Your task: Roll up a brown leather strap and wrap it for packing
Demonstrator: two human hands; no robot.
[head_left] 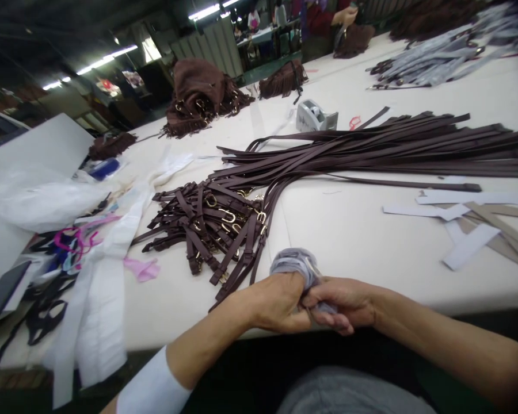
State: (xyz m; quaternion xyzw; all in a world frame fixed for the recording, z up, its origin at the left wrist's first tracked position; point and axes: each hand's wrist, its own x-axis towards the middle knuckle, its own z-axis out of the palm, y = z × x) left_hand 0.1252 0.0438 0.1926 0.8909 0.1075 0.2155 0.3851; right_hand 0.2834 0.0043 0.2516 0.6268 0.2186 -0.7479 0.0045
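Note:
A grey-blue bundle of coiled strap (294, 262), with a small glint of metal at its side, is between my two hands at the table's front edge. My left hand (280, 302) is wrapped round its near side. My right hand (343, 302) meets it from the right, fingers curled on the bundle's lower end. Just beyond my left hand lies a heap of dark brown straps with gold-coloured buckles (224, 221). Their long brown lengths (354, 152) stretch away to the right.
A tape dispenser (314, 117) stands behind the straps. White and tan strips (470, 247) lie at right, grey straps (431, 60) far right. Brown fringed bags (201, 92) sit at the back. Plastic bags (47, 198) and scraps crowd the left. A person's hand (345, 16) shows across the table.

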